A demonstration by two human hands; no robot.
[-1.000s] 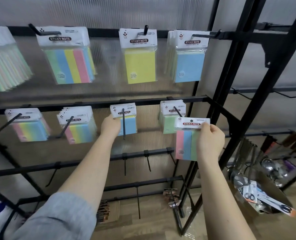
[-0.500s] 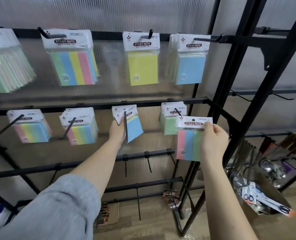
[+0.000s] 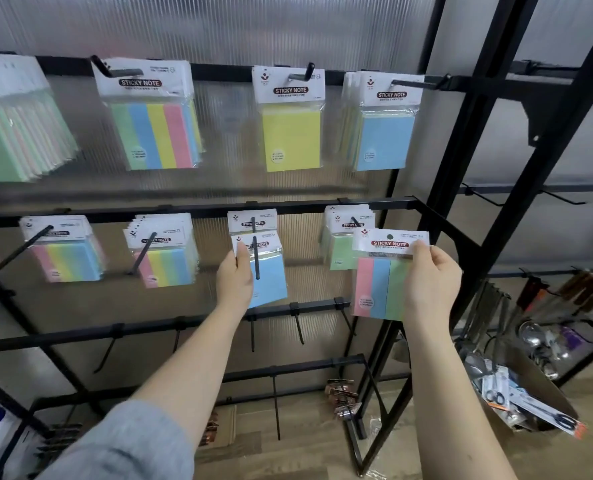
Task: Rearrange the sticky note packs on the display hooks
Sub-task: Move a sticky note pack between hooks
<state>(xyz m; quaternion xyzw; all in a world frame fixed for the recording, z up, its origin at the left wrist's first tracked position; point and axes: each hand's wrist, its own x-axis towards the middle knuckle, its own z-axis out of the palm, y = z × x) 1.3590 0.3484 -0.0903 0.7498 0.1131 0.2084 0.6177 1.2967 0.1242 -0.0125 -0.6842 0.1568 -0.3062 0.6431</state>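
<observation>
Head view looks down my two arms at the rack. My left hand (image 3: pixel 234 278) pinches the left edge of the blue pack (image 3: pixel 269 271), thumb on its white header, at the near end of the middle hook (image 3: pixel 255 258); one more pack (image 3: pixel 252 221) hangs farther back on that hook. Whether the hook's tip has cleared the blue pack's hole I cannot tell. My right hand (image 3: pixel 430 282) pinches the right edge of the pink-blue-green pack (image 3: pixel 381 282), held free in front of the green packs (image 3: pixel 343 251) on the hook to the right, its punched hole visible at the top of the header.

I judge the step is drawing the blue pack off. To do it well I should slide it straight along the hook toward me, header level so the hole does not snag, without dragging the rear pack along. The right pack should stay apart until the hook is free.
</observation>
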